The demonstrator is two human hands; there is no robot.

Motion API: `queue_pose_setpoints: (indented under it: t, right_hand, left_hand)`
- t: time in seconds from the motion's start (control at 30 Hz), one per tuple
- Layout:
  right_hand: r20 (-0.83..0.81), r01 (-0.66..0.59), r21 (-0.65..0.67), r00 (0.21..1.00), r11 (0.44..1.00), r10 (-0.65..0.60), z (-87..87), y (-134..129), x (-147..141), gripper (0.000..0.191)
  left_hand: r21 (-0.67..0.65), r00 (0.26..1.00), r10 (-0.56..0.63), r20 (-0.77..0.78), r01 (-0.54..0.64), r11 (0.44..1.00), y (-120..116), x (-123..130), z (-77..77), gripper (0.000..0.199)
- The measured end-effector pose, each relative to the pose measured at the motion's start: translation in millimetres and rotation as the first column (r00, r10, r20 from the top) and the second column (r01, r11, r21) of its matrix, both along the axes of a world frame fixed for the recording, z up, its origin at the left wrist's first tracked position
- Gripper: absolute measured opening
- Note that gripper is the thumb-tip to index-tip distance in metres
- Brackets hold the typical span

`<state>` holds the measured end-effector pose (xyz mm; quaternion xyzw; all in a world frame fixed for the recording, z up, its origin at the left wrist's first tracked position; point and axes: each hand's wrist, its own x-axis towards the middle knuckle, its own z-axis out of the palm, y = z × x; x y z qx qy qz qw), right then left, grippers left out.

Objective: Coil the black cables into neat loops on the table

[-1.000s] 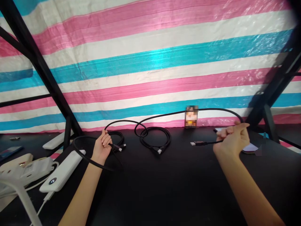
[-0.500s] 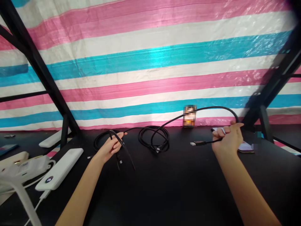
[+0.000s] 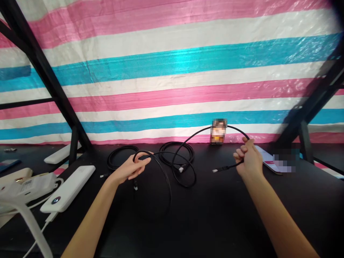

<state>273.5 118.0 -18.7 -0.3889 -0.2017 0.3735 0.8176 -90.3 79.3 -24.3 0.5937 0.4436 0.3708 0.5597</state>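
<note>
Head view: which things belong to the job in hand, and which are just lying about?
In the job:
black cable, running between both hands
right hand, gripping it
left hand, touching it
two coiled cables, perhaps

Just lying about, it seems:
white power bank
white adapter
flat phone-like object
small blurred-out item

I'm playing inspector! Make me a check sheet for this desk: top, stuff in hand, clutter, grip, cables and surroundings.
Surface: black tabletop.
Job's things: black cable, loosely looped.
Clutter: white device at left, white blocky thing further left.
Grip: right hand closed round the black cable; left hand at it, hold unclear.
Cables: left coil and middle coil farther back; white cord at the white device.
Surroundings: striped sheet behind, black frame bars both sides.
</note>
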Motion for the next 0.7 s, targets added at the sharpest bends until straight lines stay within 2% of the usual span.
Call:
queue_pose_setpoints:
  t: [0.07, 0.13, 0.17, 0.2, 0.27, 0.4, 0.53, 0.7]
  right_hand:
    - [-0.001, 0.007, -0.022, 1.000, 1.000, -0.007, -0.9, 1, 2, 0.024]
    - [0.006, 0.004, -0.033, 1.000, 0.999, -0.004, -2.5, 2, 4, 0.024]
    - [0.010, 0.001, -0.037, 1.000, 0.999, 0.000, -3.4, 3, 4, 0.024]
    - [0.012, 0.001, -0.043, 1.000, 0.999, -0.001, -4.3, 3, 5, 0.024]
    - [0.009, 0.007, -0.059, 1.000, 0.998, -0.007, -5.6, 4, 6, 0.024]
    - [0.031, 0.044, -0.059, 0.999, 0.997, -0.043, -5.6, 3, 4, 0.023]
    - [0.125, 0.075, 0.038, 0.989, 0.996, -0.079, -4.5, 2, 0, 0.023]
    - [0.075, 0.122, 0.140, 0.988, 0.983, -0.133, -1.1, 1, 7, 0.023]
  left_hand:
    - [-0.009, 0.954, 0.015, 0.299, -0.013, 1.000, 0, -7, -0.3, 0.033]
    - [-0.022, 0.818, 0.070, 0.571, -0.069, 0.997, 1, -16, -0.5, 0.014]
    - [-0.023, 0.746, 0.102, 0.658, -0.115, 0.993, 2, -20, -0.3, 0.006]
    - [-0.017, 0.690, 0.123, 0.713, -0.159, 0.987, 3, -24, 0.0, 0.010]
    - [0.001, 0.632, 0.131, 0.764, -0.205, 0.979, 4, -29, 1.4, 0.022]
    - [-0.017, 0.572, 0.138, 0.809, -0.211, 0.977, 5, -27, 4.7, 0.026]
    - [-0.039, 0.526, 0.145, 0.838, -0.207, 0.978, 5, -22, 5.8, 0.030]
    - [-0.035, 0.382, 0.142, 0.913, -0.275, 0.961, 10, -32, 4.0, 0.037]
